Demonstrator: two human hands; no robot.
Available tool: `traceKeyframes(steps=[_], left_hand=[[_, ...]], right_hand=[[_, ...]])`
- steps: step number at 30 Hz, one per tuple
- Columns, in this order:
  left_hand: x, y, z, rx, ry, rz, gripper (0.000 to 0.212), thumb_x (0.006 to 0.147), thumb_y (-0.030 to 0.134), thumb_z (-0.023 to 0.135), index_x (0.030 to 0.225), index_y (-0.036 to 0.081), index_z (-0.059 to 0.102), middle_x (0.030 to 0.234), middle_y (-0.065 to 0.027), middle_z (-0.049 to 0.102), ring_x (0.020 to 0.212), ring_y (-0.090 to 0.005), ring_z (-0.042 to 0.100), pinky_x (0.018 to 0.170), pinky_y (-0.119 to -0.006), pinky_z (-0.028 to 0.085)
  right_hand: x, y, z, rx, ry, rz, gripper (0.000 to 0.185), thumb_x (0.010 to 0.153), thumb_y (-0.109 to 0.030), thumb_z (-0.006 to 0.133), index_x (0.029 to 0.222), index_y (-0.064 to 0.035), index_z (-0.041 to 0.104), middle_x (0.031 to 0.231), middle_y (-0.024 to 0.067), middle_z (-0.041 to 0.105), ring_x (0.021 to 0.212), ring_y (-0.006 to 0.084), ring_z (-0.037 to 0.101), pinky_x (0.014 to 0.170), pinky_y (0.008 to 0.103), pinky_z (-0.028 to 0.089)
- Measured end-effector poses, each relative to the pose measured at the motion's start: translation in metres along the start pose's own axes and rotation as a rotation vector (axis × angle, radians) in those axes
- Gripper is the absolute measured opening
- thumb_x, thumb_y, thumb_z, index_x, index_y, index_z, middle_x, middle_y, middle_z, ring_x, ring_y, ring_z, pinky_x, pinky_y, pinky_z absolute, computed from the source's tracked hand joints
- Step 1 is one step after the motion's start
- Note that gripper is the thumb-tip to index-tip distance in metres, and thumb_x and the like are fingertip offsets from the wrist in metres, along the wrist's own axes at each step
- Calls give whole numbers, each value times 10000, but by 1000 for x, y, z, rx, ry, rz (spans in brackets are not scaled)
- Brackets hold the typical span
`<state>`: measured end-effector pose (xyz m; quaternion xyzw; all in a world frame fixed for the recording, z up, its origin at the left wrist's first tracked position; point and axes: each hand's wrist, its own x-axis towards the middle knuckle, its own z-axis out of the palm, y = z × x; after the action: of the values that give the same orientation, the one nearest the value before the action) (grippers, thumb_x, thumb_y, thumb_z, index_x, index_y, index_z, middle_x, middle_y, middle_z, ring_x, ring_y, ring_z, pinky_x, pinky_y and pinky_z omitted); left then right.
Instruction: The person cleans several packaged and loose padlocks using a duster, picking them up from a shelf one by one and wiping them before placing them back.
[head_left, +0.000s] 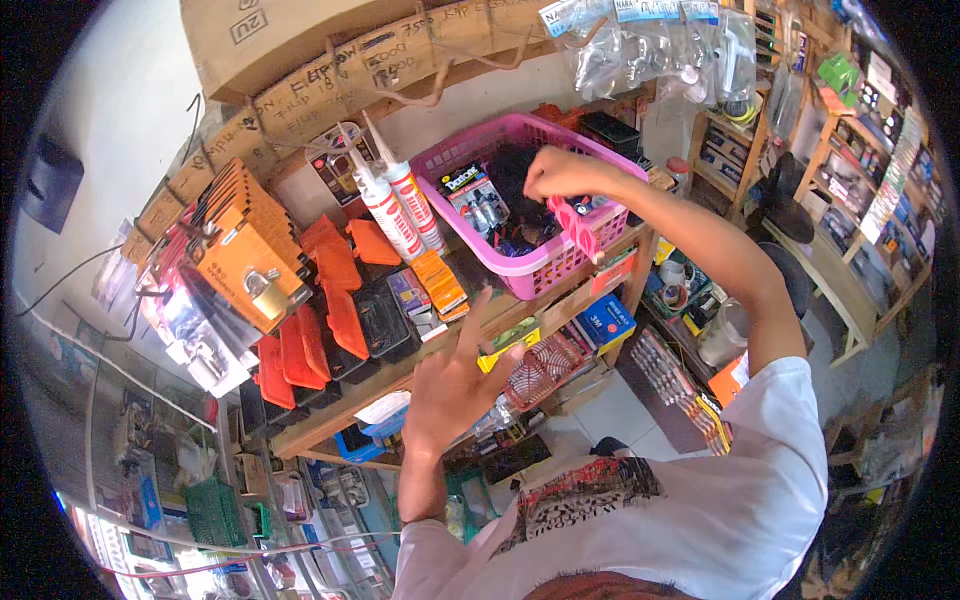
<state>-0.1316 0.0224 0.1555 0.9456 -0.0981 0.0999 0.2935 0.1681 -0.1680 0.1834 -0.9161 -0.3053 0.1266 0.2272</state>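
A pink plastic laundry-style basket (495, 262) stands on a wooden shelf (352, 412). My right hand (562, 174) reaches into it from the right, fingers curled down against dark contents (517, 161); whether they grip anything is hidden. Under that wrist, a bright pink strip-like piece (576, 225) hangs over the basket's near rim. Inside lies a carded Dextone adhesive pack (474, 196). My left hand (454, 386) hovers before the shelf edge with fingers apart, holding nothing. Beyond its fingertips are small orange boxes (440, 283) and two silicone sealant cartridges (397, 202), upright beside the basket.
Orange-lidded black containers (341, 319) line the shelf to the left, beside hanging orange padlock cards (247, 262). Wire hooks (442, 86) jut out above, with bagged parts (660, 60) at upper right. Below sit a reddish woven basket (544, 367) and a blue 3M box (604, 322).
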Motion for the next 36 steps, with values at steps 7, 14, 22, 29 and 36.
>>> traceKeyframes(steps=[7,14,22,29,36], left_hand=[[19,1,20,-44,-5,10,857,845,291,684,1474,74,143,987,-146,638,766,-266,673,708,-388,532],[30,22,22,-58,-16,-75,912,848,355,666,1477,57,76,1009,-252,630,820,-351,667,706,-471,512],[18,22,31,-129,118,-207,904,836,277,700,1481,63,103,1001,-173,645,749,-297,691,629,-408,523],[17,27,30,-137,164,-221,940,818,198,720,1480,50,71,1005,-155,645,674,-243,684,560,-344,511],[-5,41,18,-260,376,-111,941,825,146,695,1467,-3,24,925,-114,626,606,-156,592,553,-270,462]], right_hand=[[15,-18,-2,393,15,-109,273,751,-159,642,946,22,702,638,12,591,501,86,489,449,250,398],[14,-28,8,411,-255,-144,338,884,-328,580,1086,-56,591,937,105,670,652,164,653,577,307,496],[57,84,-19,-353,-788,-70,313,825,-196,619,1113,-74,620,879,45,662,661,157,614,543,312,482],[15,83,-21,-449,-741,-204,300,754,-94,646,1048,-101,702,717,19,645,612,127,558,496,318,452],[10,98,-32,-135,-73,-616,119,809,-91,624,891,-11,658,765,118,659,672,216,610,626,368,465]])
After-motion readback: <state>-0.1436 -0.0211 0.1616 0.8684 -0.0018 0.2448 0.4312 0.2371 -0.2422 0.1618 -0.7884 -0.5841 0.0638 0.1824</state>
